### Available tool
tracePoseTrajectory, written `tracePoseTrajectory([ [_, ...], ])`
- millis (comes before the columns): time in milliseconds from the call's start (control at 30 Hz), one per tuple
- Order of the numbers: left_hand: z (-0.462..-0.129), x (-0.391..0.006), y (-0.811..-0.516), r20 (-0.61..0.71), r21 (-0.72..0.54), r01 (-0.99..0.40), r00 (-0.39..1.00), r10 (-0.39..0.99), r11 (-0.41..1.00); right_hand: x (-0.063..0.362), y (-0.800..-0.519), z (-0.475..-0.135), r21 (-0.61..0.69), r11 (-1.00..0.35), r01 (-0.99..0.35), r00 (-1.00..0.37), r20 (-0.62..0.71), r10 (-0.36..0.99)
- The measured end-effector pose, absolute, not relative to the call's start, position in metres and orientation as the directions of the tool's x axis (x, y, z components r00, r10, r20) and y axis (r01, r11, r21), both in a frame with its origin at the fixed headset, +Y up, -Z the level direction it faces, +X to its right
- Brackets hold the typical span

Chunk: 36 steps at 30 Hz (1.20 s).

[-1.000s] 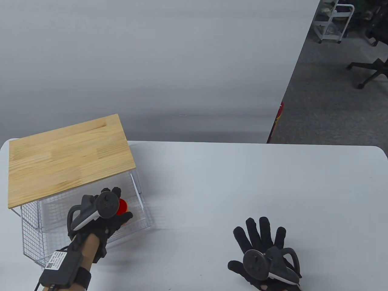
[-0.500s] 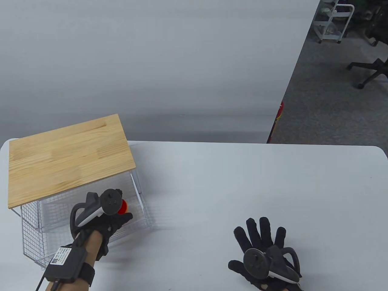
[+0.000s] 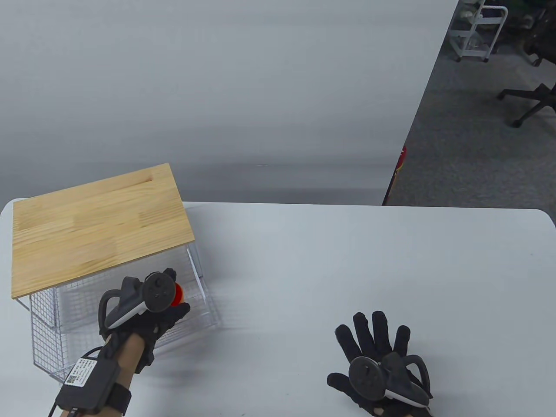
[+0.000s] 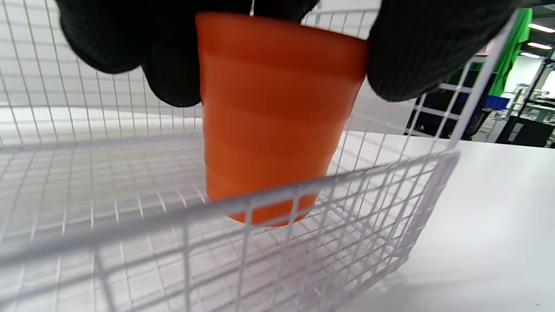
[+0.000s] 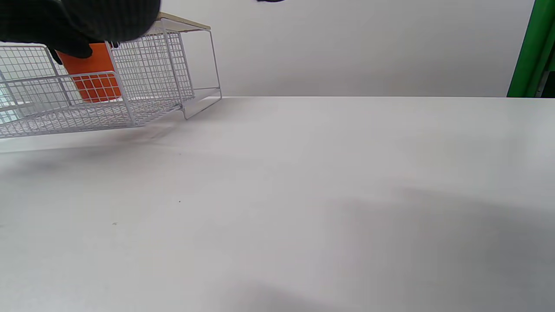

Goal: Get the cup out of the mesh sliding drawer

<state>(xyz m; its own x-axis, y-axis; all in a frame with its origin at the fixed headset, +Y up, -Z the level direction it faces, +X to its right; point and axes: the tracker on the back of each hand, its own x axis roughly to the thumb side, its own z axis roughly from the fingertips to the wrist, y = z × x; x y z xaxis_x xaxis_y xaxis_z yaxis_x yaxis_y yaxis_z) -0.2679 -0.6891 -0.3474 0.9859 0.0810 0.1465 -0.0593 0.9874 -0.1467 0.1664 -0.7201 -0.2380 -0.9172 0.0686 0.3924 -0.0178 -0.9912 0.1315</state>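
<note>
One cup [image 4: 277,117] lifted slightly; one drawer [image 3: 130,321].

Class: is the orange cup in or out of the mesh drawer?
Still in: the cup, gripped by the left hand, has its base below the drawer front rim.

No text can be read anywhere in these views. A white label [image 3: 81,369] with a square code and rows of small print sits on the black box strapped to the left forearm in the table view, but the print is too small to make out. At the far edge of the partition a red object [image 3: 402,157] carries some light markings, and these are likewise too small and too cut off to read.
</note>
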Motion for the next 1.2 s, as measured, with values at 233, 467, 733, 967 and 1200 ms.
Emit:
tracePoseTrajectory([
  [233,-0.327,-0.25,-0.654,0.215,-0.05,-0.02,0.976,0.03,0.999,0.167,-0.719,-0.237,0.128,-0.992,-0.023,-0.917,0.392,0.072],
  [467,-0.3,-0.225,-0.612,0.296,0.064,0.004,0.955,-0.023,0.998,0.167,-0.718,-0.236,0.116,-0.993,-0.029,-0.917,0.392,0.072],
  [733,-0.273,-0.176,-0.611,0.465,0.071,-0.044,0.885,0.006,0.997,0.167,-0.718,-0.235,0.11,-0.994,-0.028,-0.917,0.394,0.069],
  [967,-0.27,-0.139,-0.65,0.554,-0.009,-0.059,0.831,0.054,0.998,0.167,-0.717,-0.235,0.105,-0.994,-0.027,-0.916,0.395,0.066],
  [1200,-0.272,-0.123,-0.687,0.583,-0.08,-0.051,0.808,0.089,0.995,0.168,-0.717,-0.235,0.105,-0.994,-0.028,-0.917,0.394,0.067],
])
